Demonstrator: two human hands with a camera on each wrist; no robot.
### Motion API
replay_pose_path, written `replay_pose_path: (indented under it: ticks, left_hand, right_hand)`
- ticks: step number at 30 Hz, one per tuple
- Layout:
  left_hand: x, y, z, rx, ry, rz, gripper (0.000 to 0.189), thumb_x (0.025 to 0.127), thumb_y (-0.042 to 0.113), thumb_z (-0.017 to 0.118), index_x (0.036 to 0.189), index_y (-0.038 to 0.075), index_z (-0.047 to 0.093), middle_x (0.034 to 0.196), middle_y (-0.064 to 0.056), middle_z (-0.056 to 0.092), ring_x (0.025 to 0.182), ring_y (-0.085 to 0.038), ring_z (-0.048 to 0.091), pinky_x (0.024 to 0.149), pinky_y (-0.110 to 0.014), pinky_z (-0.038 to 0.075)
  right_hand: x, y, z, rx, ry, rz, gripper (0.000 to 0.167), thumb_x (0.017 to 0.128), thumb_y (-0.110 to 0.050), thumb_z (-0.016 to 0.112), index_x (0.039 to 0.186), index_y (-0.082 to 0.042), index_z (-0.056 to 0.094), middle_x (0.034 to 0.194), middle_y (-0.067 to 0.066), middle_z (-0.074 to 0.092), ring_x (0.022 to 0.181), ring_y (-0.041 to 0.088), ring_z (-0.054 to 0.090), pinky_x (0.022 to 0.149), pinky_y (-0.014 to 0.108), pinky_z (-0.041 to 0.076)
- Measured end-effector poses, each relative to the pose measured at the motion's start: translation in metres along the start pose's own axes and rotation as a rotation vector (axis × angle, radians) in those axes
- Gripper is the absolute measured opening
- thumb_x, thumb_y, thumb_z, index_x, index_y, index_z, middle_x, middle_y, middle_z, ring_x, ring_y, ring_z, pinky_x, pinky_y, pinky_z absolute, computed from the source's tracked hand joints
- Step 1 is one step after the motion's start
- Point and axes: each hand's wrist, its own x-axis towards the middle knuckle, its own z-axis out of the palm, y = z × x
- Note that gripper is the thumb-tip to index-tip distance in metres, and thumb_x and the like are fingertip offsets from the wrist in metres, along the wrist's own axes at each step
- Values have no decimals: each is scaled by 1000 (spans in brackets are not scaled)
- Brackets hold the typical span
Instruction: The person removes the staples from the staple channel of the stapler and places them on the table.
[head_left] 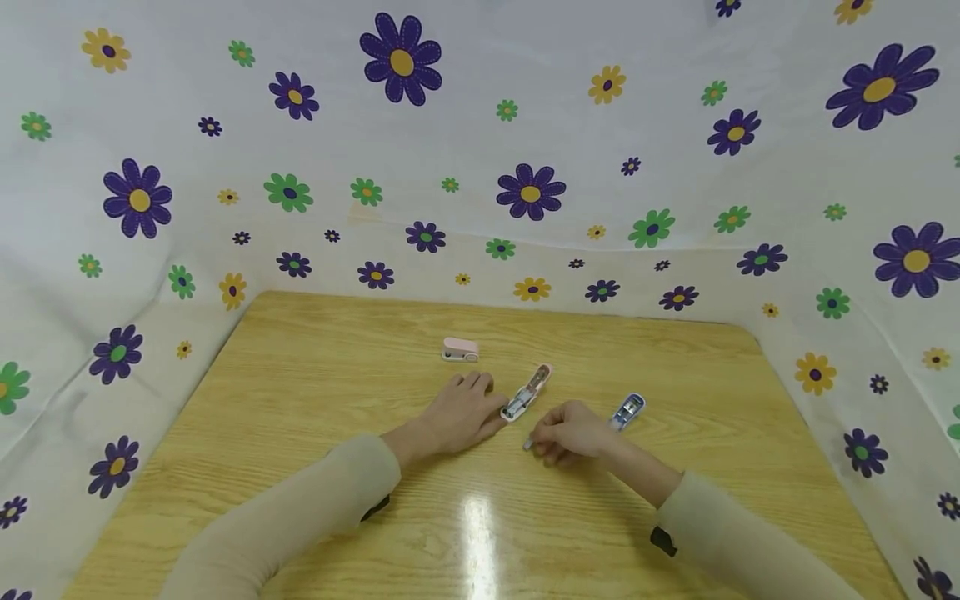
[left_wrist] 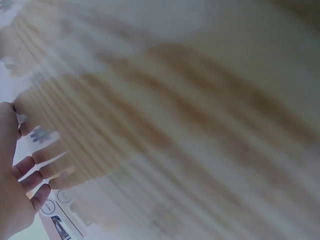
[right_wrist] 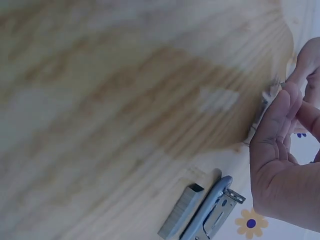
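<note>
My left hand (head_left: 465, 414) pinches the near end of an opened pink-and-white stapler (head_left: 537, 382) between thumb and index finger; its other fingers lie loosely spread. In the left wrist view, that left hand (left_wrist: 17, 190) hides most of this stapler. My right hand (head_left: 573, 432) pinches a short grey strip of staples (head_left: 528, 444) just in front of the stapler's near end. From the right wrist, the right hand (right_wrist: 280, 155) hides the strip, and the opened stapler (right_wrist: 262, 110) shows beyond the fingers.
A pink stapler (head_left: 460, 349) lies folded at the back of the wooden table (head_left: 337, 350). Right of my right hand lies a blue stapler (head_left: 628, 411). Beside it in the right wrist view is a block of staples (right_wrist: 181, 212). Flower-printed cloth (head_left: 450, 133) surrounds the table.
</note>
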Motion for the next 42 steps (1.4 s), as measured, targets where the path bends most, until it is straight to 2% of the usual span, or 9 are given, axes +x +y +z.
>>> replay_pose_path:
  ticks: [8, 16, 22, 27, 32, 38, 40, 42]
  left_hand:
    - [0, 0, 0, 3, 20, 3, 32, 110, 53, 47, 122, 28, 63, 131, -7, 61, 115, -24, 58, 96, -41, 51]
    - [1, 1, 0, -11, 26, -6, 32, 110, 53, 48, 122, 28, 63, 130, -8, 61, 115, -24, 58, 96, -42, 51]
    - [2, -2, -1, -25, -15, -7, 40, 110, 53, 47, 134, 25, 63, 135, -8, 59, 122, -24, 57, 100, -42, 50]
    - [-7, -13, -7, -85, -15, 18, 42, 110, 46, 51, 137, 17, 62, 136, -7, 61, 127, -25, 58, 103, -42, 51]
    - [-20, -32, -14, -163, 34, 11, 37, 109, 42, 54, 133, 14, 65, 130, -6, 64, 126, -26, 60, 108, -47, 50]
    - [-37, -62, -15, -132, 86, -42, 37, 110, 41, 54, 131, 14, 66, 130, -5, 66, 127, -26, 61, 110, -49, 50]
    - [-41, -71, -16, -130, 101, -65, 37, 109, 41, 55, 131, 13, 66, 130, -6, 67, 126, -28, 62, 109, -50, 51]
    - [-44, -78, -18, -127, 115, -84, 37, 109, 40, 57, 130, 11, 66, 129, -8, 68, 126, -30, 63, 108, -51, 51]
  right_hand:
    - [-7, 1, 4, -51, 23, 43, 16, 98, -14, 70, 89, -1, 71, 70, 1, 70, 55, 8, 65, 51, 22, 55]
    - [-7, 0, 3, -106, 30, 51, 18, 97, -15, 71, 86, -1, 72, 67, 2, 70, 52, 8, 64, 50, 23, 54]
    - [-6, -2, -8, -52, -17, 33, 20, 99, -17, 70, 99, 3, 73, 71, 2, 72, 54, 7, 66, 52, 23, 57]
    - [-5, -11, -15, 4, -3, 8, 25, 101, -19, 67, 108, 4, 71, 75, 2, 73, 59, 9, 67, 56, 24, 58]
    - [1, -26, -15, -23, 12, -81, 27, 104, -20, 64, 114, 5, 68, 90, 10, 75, 70, 12, 71, 67, 29, 62]
    - [13, -47, -2, -66, 32, -231, 28, 105, -20, 64, 118, 5, 69, 100, 21, 74, 80, 24, 73, 76, 41, 65]
    - [18, -53, 5, -92, 44, -290, 27, 105, -20, 64, 117, 3, 69, 100, 21, 73, 83, 29, 73, 77, 43, 64]
    - [25, -57, 11, -165, 84, -352, 25, 105, -22, 65, 115, 0, 70, 99, 17, 73, 83, 27, 72, 75, 40, 63]
